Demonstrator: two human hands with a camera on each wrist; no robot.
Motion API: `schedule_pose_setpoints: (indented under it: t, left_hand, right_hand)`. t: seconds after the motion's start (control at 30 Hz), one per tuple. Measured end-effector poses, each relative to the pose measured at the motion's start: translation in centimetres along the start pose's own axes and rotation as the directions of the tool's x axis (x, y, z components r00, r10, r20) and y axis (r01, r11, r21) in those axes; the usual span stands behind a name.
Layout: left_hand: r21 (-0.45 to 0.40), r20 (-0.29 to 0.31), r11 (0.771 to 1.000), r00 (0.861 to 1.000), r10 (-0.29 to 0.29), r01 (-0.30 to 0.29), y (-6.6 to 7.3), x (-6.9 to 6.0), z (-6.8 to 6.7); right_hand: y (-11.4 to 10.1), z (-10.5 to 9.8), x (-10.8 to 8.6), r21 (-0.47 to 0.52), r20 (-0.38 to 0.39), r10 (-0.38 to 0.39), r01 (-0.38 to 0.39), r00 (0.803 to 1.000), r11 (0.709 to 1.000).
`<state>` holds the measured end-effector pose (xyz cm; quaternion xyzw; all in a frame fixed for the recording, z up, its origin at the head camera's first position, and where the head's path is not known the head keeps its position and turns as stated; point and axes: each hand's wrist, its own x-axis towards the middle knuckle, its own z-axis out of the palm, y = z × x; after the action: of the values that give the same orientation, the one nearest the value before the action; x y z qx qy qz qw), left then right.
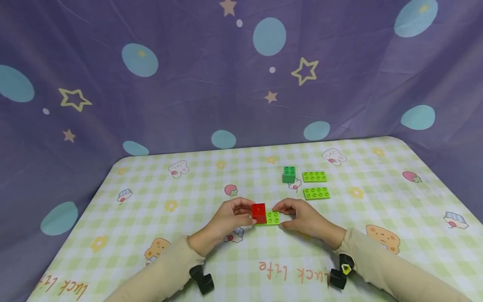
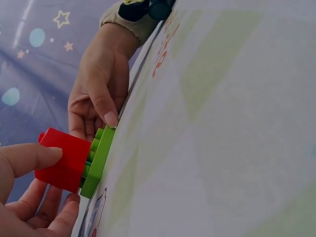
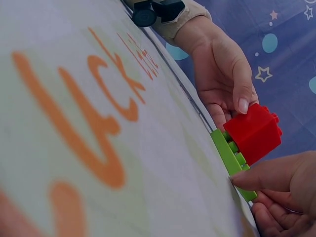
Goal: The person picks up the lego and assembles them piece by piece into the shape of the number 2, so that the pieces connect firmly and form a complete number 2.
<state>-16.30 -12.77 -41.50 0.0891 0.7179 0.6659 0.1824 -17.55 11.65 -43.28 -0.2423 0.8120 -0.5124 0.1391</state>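
In the head view, my left hand (image 1: 225, 218) holds a red building block (image 1: 258, 213) between thumb and fingers. The block is over the left half of a light green brick plate (image 1: 273, 218), whose right-hand studs show. Both wrist views show the red block (image 2: 64, 160) slightly tilted against the plate (image 3: 226, 150), with studs visible along its lower edge; whether any are engaged I cannot tell. At the plate's right end, my right hand (image 1: 305, 217) pinches it with the thumb at the near edge and fingers at the far one. The plate lies on the tablecloth.
Behind my right hand lie two more light green plates, one farther back (image 1: 315, 177) and one nearer (image 1: 316, 193). To their left stands a dark green block (image 1: 289, 174). A checked cloth (image 1: 151, 218) covers the table, with a purple curtain (image 1: 196, 105) behind.
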Motion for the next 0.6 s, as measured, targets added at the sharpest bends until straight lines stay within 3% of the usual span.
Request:
schedule_pose_setpoints:
  t: [0.6]
  left_hand:
    - [-0.061, 0.006, 0.998, 1.000, -0.028, 0.029, -0.40, 0.30, 0.30]
  right_hand:
    - [-0.19, -0.01, -0.06, -0.002, -0.014, 0.025, -0.025, 1.000, 1.000]
